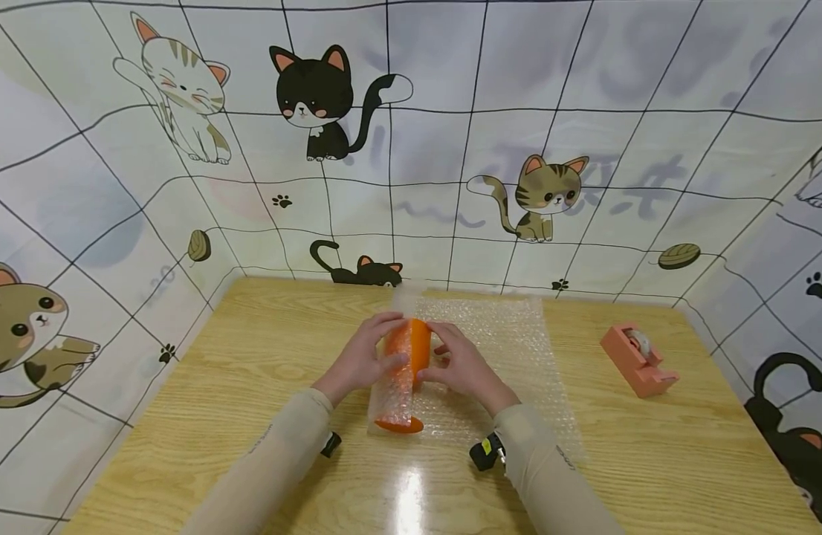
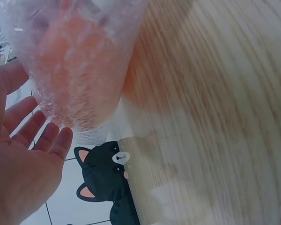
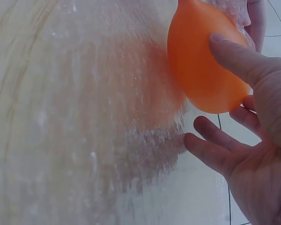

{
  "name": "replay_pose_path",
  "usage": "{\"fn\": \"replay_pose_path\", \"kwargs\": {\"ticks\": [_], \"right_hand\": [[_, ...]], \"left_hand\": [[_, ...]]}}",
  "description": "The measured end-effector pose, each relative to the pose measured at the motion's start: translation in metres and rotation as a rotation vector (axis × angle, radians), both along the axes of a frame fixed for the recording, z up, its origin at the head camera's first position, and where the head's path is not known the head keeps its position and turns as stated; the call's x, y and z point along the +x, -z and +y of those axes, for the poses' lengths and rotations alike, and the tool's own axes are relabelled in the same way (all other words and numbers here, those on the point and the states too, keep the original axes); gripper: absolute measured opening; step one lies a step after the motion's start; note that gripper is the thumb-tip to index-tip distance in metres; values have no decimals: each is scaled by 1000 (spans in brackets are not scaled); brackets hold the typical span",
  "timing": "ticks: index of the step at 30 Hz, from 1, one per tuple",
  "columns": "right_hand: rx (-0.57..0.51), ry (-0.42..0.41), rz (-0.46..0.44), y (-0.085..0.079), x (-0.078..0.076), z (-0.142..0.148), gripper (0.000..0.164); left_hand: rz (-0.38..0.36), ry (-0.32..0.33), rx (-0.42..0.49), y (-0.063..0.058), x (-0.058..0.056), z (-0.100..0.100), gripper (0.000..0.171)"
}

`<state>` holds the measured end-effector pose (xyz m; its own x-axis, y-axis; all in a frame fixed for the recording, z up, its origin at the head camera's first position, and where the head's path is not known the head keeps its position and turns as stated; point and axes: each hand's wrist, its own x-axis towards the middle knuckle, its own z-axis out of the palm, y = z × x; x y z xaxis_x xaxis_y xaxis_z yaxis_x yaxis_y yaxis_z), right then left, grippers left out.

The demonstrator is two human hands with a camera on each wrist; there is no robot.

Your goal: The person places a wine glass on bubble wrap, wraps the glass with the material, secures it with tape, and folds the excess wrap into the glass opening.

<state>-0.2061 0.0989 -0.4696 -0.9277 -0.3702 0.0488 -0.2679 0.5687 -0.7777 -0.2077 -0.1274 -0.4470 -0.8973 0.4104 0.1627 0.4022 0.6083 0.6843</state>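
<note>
An orange goblet [image 1: 420,345] lies on its side on a sheet of bubble wrap [image 1: 505,371]. Its round foot [image 1: 400,425] points toward me, and one edge of the wrap is folded over its left side. My left hand [image 1: 366,355] holds the wrapped side, thumb on the plastic and fingers around the far end. From the right, my right hand [image 1: 463,364] grips the bare side of the bowl. In the right wrist view its thumb rests on the orange bowl [image 3: 201,61], one finger touches the end, and the lower fingers spread near the wrap.
A pink tape dispenser [image 1: 638,360] with a roll of clear tape stands on the right of the wooden table [image 1: 264,327]. Behind and beside the table hangs a white cloth [image 1: 431,148] printed with cats and grid lines.
</note>
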Motion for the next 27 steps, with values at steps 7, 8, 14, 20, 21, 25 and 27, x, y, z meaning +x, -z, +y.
{"fn": "replay_pose_path", "kwargs": {"ticks": [7, 8, 14, 20, 21, 25, 27], "right_hand": [[-35, 7, -26, 2, 3, 4, 87], [-40, 13, -36, 1, 3, 4, 86], [-125, 41, -118, 3, 1, 11, 62], [-190, 106, -127, 3, -1, 9, 51], [-196, 120, -129, 3, -1, 8, 51], [-206, 177, -149, 4, -1, 5, 49], [-204, 201, -157, 4, -1, 3, 50]], "left_hand": [[0, 6, -17, 3, 0, 6, 62], [1, 6, -19, 3, -1, 7, 62], [9, 13, -35, 4, -2, 12, 62], [29, 28, -41, 1, 1, 19, 62], [27, 31, -37, 0, 1, 20, 62], [23, 32, -7, 1, 2, 24, 61], [21, 31, -1, 1, 1, 25, 61]]}}
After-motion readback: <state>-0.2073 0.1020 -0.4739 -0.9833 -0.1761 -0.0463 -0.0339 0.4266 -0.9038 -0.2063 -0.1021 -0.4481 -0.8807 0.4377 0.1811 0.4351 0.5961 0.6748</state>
